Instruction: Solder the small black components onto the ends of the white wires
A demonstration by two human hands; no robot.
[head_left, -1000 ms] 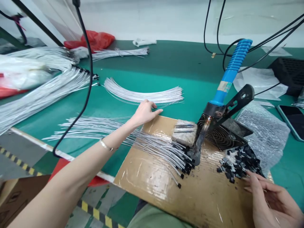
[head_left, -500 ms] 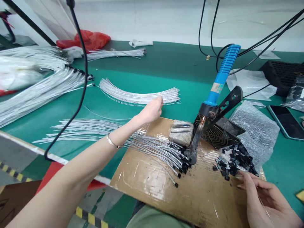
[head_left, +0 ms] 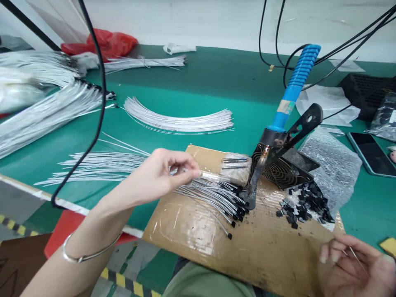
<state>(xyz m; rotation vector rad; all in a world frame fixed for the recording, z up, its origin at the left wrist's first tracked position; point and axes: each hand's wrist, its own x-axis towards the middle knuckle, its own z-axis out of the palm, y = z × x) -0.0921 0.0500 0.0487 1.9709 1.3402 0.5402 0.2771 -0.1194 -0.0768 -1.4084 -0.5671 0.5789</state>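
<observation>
My left hand [head_left: 167,171] is closed in a pinch on white wires [head_left: 125,144], whose tails stretch out behind it to the left. Their ends past my fingertips are blurred. Beneath and beyond that hand lies a bundle of white wires with small black ends [head_left: 216,196], resting on the cardboard. At the lower right my right hand [head_left: 355,264] is curled, palm up, around a thin metal wire [head_left: 355,258]. A pile of small black square pieces [head_left: 306,204] lies just above it. The soldering iron [head_left: 293,88], blue-handled, stands tilted with its lower end near the black wire ends.
A cardboard sheet [head_left: 266,247] covers the near bench edge. Behind lies a curved bundle of white wires [head_left: 179,119]. A black fan [head_left: 278,167], bubble wrap [head_left: 334,165] and a phone [head_left: 373,152] are on the right. A black cable [head_left: 100,82] hangs at left.
My left hand has come back from the curved wire bundle toward me, bringing white wires over the cardboard. My right hand has moved slightly down and away from the black pieces.
</observation>
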